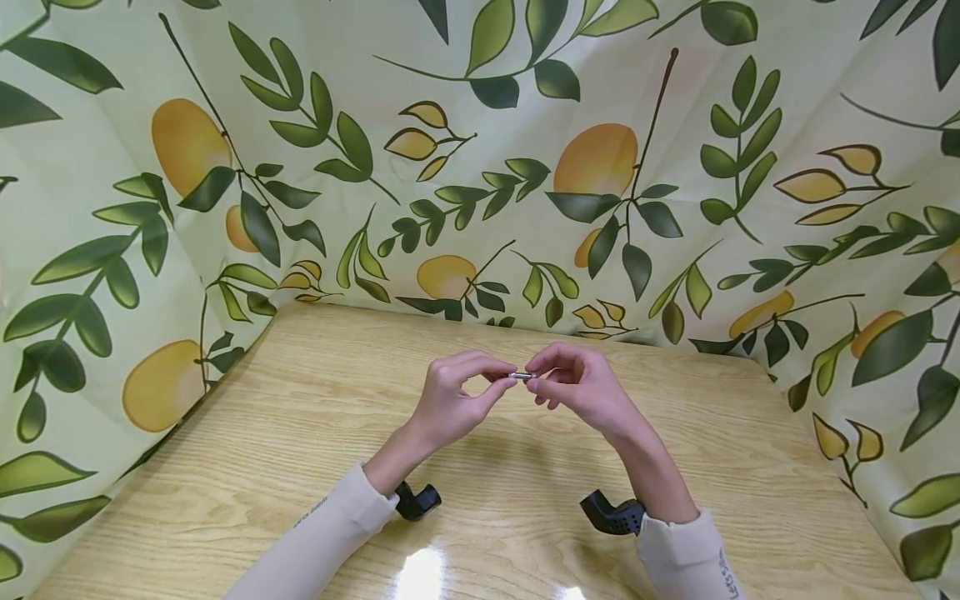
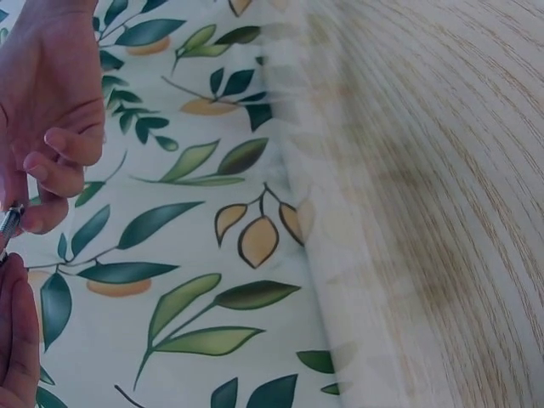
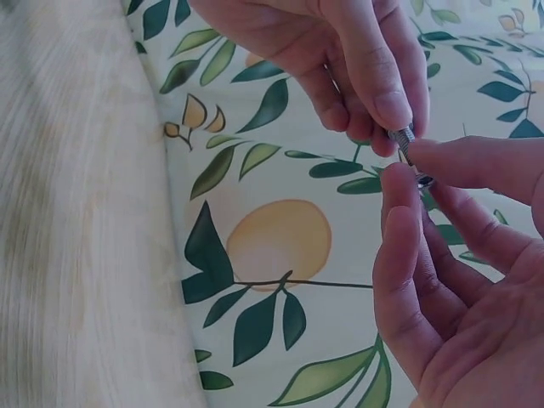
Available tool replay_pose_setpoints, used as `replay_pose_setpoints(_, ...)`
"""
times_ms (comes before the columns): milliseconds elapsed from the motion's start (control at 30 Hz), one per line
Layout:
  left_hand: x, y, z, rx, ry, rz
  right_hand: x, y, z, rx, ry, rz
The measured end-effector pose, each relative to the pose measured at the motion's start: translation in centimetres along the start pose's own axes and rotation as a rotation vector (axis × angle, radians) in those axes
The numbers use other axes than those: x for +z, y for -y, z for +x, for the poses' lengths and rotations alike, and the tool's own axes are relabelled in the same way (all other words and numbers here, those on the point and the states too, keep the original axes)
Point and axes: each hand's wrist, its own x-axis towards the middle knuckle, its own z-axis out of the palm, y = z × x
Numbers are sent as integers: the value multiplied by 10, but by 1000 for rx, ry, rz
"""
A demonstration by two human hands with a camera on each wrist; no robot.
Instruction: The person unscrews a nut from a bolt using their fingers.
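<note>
A small silvery threaded bolt (image 1: 522, 376) is held level above the table between both hands. My left hand (image 1: 450, 396) pinches one end between thumb and forefinger. At the other end, my right hand (image 1: 588, 387) pinches it, thumb against fingertips. In the right wrist view, fine thread shows on the bolt (image 3: 403, 136) under the left thumb. A round, shiny metal part (image 3: 423, 180) shows at the right fingertips; whether it is the head or a nut, I cannot tell. Only a sliver of the bolt (image 2: 10, 223) appears at the left wrist view's edge.
Beneath the hands is a wood-grain table (image 1: 337, 400). A cloth printed with leaves and fruit (image 1: 480, 167) hangs behind it and along both sides. Black wrist mounts (image 1: 615, 514) stick out inward from both cuffs, over the table.
</note>
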Motion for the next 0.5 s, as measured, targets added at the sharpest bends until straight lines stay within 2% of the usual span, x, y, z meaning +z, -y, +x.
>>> replay_pose_setpoints(267, 0, 0, 0, 8, -6, 1, -2, 1, 0, 47, 40, -22)
replay_pose_setpoints(500, 1, 0, 0, 3, -4, -2, -1, 0, -1, 19, 17, -4)
